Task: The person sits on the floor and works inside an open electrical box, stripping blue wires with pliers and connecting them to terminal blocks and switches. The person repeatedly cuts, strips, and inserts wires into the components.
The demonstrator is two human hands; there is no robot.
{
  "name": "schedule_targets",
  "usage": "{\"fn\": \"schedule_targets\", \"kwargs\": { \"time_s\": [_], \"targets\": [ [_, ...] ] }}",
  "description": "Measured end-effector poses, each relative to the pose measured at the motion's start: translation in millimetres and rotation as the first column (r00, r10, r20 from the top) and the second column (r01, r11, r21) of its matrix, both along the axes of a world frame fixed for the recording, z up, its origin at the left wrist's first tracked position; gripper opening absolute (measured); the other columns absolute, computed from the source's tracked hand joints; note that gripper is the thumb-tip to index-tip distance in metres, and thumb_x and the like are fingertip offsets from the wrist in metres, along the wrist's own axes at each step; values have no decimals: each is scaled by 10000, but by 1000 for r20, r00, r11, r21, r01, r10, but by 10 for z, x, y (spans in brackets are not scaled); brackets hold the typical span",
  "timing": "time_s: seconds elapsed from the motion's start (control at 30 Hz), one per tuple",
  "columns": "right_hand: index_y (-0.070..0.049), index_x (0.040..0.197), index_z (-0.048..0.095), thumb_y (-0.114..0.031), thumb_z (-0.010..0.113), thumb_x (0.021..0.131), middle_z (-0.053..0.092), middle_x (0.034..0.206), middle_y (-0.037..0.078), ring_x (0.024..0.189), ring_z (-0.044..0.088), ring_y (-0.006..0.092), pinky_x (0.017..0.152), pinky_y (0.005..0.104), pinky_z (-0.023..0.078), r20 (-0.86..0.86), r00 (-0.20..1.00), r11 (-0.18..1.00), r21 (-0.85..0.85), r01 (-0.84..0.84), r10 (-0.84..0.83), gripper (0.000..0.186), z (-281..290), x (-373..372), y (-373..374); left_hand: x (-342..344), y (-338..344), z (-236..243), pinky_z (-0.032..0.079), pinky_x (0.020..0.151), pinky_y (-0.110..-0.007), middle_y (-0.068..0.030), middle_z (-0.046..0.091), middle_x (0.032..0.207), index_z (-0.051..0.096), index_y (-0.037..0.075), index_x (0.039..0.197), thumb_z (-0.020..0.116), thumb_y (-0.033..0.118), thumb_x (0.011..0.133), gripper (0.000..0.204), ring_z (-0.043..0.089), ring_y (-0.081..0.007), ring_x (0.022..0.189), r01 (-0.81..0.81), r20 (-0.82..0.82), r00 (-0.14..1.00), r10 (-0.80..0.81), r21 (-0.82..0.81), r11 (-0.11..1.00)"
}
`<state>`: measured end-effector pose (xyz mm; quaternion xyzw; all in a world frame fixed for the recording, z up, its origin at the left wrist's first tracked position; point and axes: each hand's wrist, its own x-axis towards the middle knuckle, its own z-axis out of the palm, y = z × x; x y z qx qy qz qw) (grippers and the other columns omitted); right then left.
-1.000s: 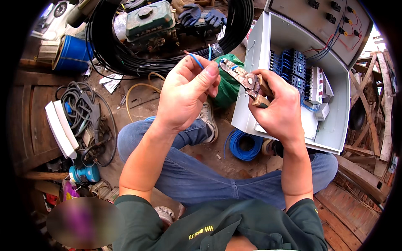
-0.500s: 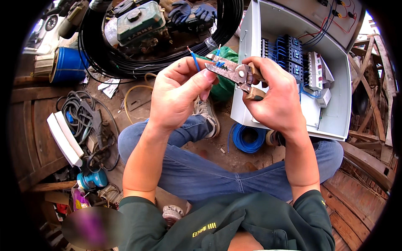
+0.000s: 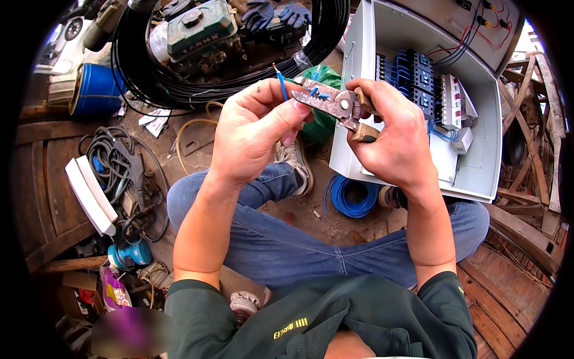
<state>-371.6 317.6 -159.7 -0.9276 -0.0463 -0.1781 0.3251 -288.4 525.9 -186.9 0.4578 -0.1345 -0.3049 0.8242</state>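
Observation:
My right hand (image 3: 396, 137) is wrapped round the worn handles of a pair of wire strippers (image 3: 327, 105), in front of my chest. Their jaws point left and look slightly parted. Between the thumb and fingers of my left hand (image 3: 244, 140) is a blue wire (image 3: 282, 85), its bare copper end sticking up. The left thumb tip lies against the lower jaw. Short blue wire pieces show at the jaws; whether they belong to the same wire I cannot tell.
A grey electrical box (image 3: 412, 173) with blue-wired contactors stands open at front right. A blue wire coil (image 3: 353, 197) lies on the ground between my legs. Ahead are a black cable coil (image 3: 209, 99) and a green engine (image 3: 200, 33). Welding cables (image 3: 116, 155) lie at left.
The blue wire in my left hand stands more upright, its tip shifted slightly right. The wire strippers stay almost where they were, still in my right hand.

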Motion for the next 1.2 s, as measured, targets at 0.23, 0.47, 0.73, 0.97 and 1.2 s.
{"fn": "schedule_targets", "kwargs": {
  "time_s": [0.23,0.47,0.73,0.97,1.2],
  "targets": [
    [7,1085,672,44,709,679,659,849,107,703,627,209,654,304,528,-8,1000,1000,-18,6,-6,409,2,1,35,17,40,19,472,636,-197,-50,705,909,677,-9,1082,706,101,980,153,585,-48,728,21,52,998,-23,41,999],
    [26,1048,668,-25,725,731,635,813,60,717,579,122,669,273,488,-421,903,968,249,20,90,326,175,-6,-3,-106,-92,88,551,779,-237,-18,691,897,631,18,1015,777,53,922,177,644,-79,831,-93,185,977,104,-66,993],
    [3,1184,608,-43,731,876,490,833,-46,733,459,48,675,201,410,-262,964,873,462,155,-32,335,150,36,173,-9,-55,-8,421,620,-182,0,674,841,590,54,901,889,129,832,316,550,-25,720,-232,182,963,199,184,955],
    [13,1167,632,-130,760,920,689,996,42,890,634,97,811,262,527,-343,929,632,753,181,142,312,20,137,196,-33,-135,-2,404,612,-189,47,544,814,542,68,989,833,122,889,312,478,-18,747,-214,51,976,211,46,976],
    [24,1176,596,-121,777,925,692,989,67,929,652,108,827,263,535,-237,956,537,837,109,175,342,-164,150,464,-18,-107,-43,328,499,-188,47,394,745,495,125,949,446,514,1085,415,392,-80,677,-188,-353,931,88,-259,947]
  ]
}}
